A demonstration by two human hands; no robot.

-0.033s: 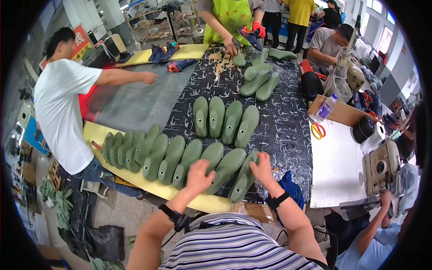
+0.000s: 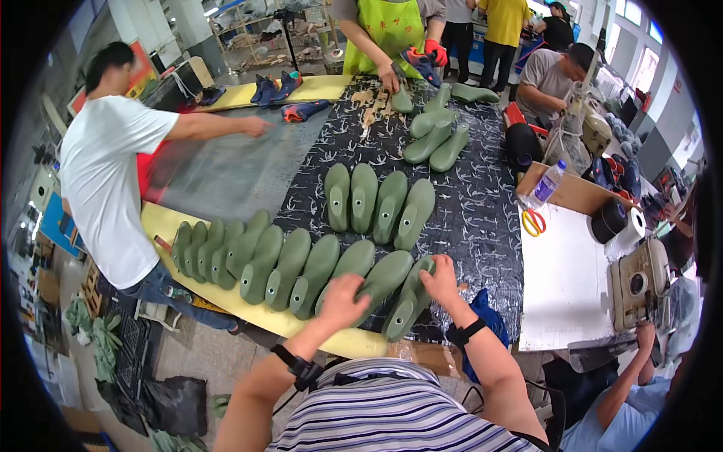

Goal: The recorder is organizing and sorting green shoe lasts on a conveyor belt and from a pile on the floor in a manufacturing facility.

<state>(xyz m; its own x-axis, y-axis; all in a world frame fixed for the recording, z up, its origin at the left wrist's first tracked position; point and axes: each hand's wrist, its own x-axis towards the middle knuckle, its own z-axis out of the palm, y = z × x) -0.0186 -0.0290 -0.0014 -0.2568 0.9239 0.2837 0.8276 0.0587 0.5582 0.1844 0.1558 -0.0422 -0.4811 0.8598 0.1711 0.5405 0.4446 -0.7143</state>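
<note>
Green shoe lasts stand in a slanting row along the near edge of the table. My right hand (image 2: 441,282) grips the toe end of the rightmost shoe last (image 2: 407,305), with the thumb on its left side and fingers over the tip. My left hand (image 2: 343,303) is over the row, fingers apart and slightly blurred. It covers the lower part of one shoe last (image 2: 355,259), and another shoe last (image 2: 385,280) lies just right of it. Whether the left fingers touch either one cannot be made out. Behind, a shorter group of upright shoe lasts (image 2: 364,197) stands on the black patterned sheet (image 2: 474,226).
More shoe lasts (image 2: 431,142) lie farther back, near a co-worker in a green apron (image 2: 392,34) holding a dark shoe (image 2: 422,64). At left, a person in white (image 2: 113,173) reaches over the table. Scissors (image 2: 534,222) and a bottle (image 2: 547,182) are at right.
My left hand has shifted slightly to the right along the row. My right hand stays at the rightmost shoe last. The person in white has moved slightly to the right.
</note>
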